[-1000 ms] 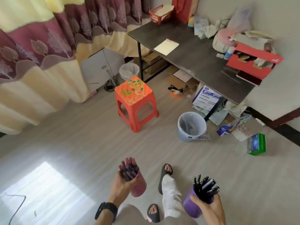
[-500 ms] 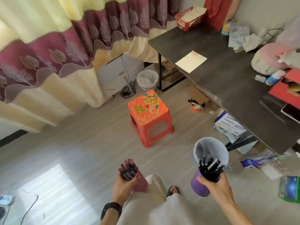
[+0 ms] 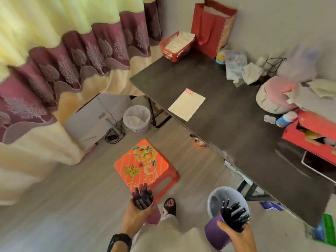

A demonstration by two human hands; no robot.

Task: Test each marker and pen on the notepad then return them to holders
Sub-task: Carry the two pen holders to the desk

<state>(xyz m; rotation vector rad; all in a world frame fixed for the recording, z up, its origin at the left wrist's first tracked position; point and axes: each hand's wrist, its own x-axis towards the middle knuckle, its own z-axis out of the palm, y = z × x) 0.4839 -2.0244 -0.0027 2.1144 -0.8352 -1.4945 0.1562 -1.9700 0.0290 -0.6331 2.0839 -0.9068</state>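
Head view looks down at us as we stand on the floor. Our left hand [image 3: 135, 218] curls its fingers round a small pink plastic cup holder [image 3: 154, 216]. It grips the cup from the side, so the cup stands almost upright. A bunch of dark red pens [image 3: 142, 196] sticks up out of it, packed close, so none can fall out.

Our right hand [image 3: 238, 235] wraps round a round purple holder [image 3: 214, 231] in the same way. This one leans a little, and the black markers [image 3: 234, 215] in it fan out toward the table side.

We think both hands are full because we are carrying the holders to the spot where we will work. No pen is out, so the testing is not yet begun.

A pale yellow paper notepad [image 3: 187, 104] lies flat on the long dark table [image 3: 236, 135], near its left end and well apart from both hands. Bare table lies all round it, which looks like room for the holders.

An orange plastic stool [image 3: 143, 160] stands between us and that end of the table. A grey round bin [image 3: 214, 198] sits on the floor just behind the purple holder. We guess the holders must go down by the notepad, so a hand is free to draw.
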